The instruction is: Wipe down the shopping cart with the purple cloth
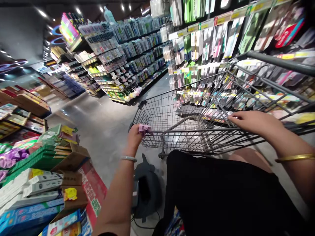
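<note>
A grey wire shopping cart (172, 131) stretches across the view in front of my body. My left hand (134, 137) is closed on a small purple cloth (144, 128), which lies against the cart's near rim by its left corner. My right hand (249, 122) lies over the near side of the cart, its fingers curled down at the wires and partly hidden. The wire floor of the cart shows through the mesh, with no goods visible on it.
Pegboard racks of packaged goods (194, 46) stand close on the right. Stacked boxes (31, 186) fill the lower left. A dark grey, rounded machine (147, 186) with a cable sits on the floor below my left wrist. A shelf island (110, 59) stands farther back.
</note>
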The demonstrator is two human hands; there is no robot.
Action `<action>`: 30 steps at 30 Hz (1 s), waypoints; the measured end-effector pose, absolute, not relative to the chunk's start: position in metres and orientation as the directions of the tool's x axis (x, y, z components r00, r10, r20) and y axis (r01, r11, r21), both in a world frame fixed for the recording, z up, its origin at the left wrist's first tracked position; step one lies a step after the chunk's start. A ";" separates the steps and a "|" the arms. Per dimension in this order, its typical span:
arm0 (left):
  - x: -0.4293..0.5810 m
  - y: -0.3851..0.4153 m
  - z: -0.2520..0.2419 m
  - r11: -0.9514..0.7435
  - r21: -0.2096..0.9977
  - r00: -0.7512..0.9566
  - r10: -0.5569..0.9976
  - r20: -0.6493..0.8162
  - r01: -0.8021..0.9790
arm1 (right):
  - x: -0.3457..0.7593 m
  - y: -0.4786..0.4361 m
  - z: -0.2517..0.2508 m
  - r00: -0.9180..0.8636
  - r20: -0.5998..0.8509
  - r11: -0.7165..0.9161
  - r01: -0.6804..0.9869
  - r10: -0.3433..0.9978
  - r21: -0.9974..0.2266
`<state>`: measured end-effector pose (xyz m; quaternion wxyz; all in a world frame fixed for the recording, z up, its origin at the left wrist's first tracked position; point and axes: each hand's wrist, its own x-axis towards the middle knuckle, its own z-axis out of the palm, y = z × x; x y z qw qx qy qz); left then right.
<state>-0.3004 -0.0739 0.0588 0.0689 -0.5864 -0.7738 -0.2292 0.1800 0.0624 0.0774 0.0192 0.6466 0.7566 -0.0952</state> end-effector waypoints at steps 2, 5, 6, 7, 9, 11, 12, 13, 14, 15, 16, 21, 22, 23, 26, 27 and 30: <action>-0.286 -0.074 0.048 0.201 0.276 -0.307 0.851 0.425 0.940 | 0.178 0.061 0.080 -0.155 -0.155 0.138 0.983 0.976 -0.120; -0.245 -0.076 0.027 0.071 0.260 -0.204 0.824 0.528 0.963 | 0.181 0.063 0.078 -0.139 -0.160 0.120 0.985 0.977 -0.120; -0.235 -0.077 0.022 0.032 0.239 -0.165 0.809 0.564 0.971 | 0.183 0.064 0.077 -0.136 -0.159 0.117 0.986 0.978 -0.121; -0.230 -0.080 0.019 -0.008 0.216 -0.123 0.800 0.588 0.976 | 0.185 0.064 0.076 -0.136 -0.155 0.118 0.985 0.978 -0.123; -0.238 -0.084 0.017 -0.084 0.189 -0.046 0.803 0.594 0.978 | 0.188 0.064 0.077 -0.147 -0.147 0.129 0.983 0.978 -0.129; -0.262 -0.086 0.019 -0.094 0.228 -0.063 0.800 0.597 0.969 | 0.188 0.062 0.080 -0.174 -0.140 0.155 0.979 0.975 -0.134; -0.275 -0.086 0.021 -0.052 0.273 -0.129 0.787 0.603 0.961 | 0.186 0.060 0.083 -0.186 -0.137 0.168 0.977 0.973 -0.133; -0.285 -0.085 0.023 0.031 0.332 -0.246 0.737 0.630 0.943 | 0.184 0.058 0.086 -0.193 -0.135 0.175 0.976 0.972 -0.130; -0.290 -0.082 0.024 0.120 0.392 -0.365 0.671 0.645 0.912 | 0.181 0.057 0.089 -0.193 -0.134 0.177 0.976 0.972 -0.126; -0.289 -0.078 0.025 0.185 0.436 -0.449 0.621 0.643 0.881 | 0.178 0.055 0.091 -0.189 -0.135 0.173 0.977 0.973 -0.120; -0.282 -0.075 0.025 0.225 0.462 -0.498 0.588 0.638 0.858 | 0.175 0.054 0.092 -0.184 -0.136 0.169 0.979 0.974 -0.115; -0.185 -0.061 0.022 0.058 0.440 -0.363 0.668 0.650 0.896 | 0.174 0.051 0.095 -0.201 -0.104 0.193 0.978 0.974 -0.077; -0.164 -0.060 0.023 0.014 0.441 -0.328 0.688 0.647 0.897 | 0.176 0.050 0.095 -0.206 -0.082 0.199 0.977 0.975 -0.079; -0.146 -0.060 0.025 -0.027 0.442 -0.290 0.720 0.631 0.897 | 0.178 0.048 0.096 -0.216 -0.046 0.211 0.972 0.975 -0.101; -0.104 -0.059 0.035 -0.091 0.531 -0.258 0.797 0.546 0.842 | 0.173 0.037 0.097 -0.353 0.188 0.397 0.863 0.916 -0.312; -0.093 -0.058 0.041 -0.097 0.595 -0.280 0.814 0.509 0.798 | 0.165 0.031 0.096 -0.423 0.276 0.503 0.775 0.863 -0.382; -0.062 -0.058 0.062 -0.167 0.875 -0.364 0.861 0.354 0.455 | 0.125 0.009 0.085 -0.628 0.382 0.723 0.477 0.678 -0.500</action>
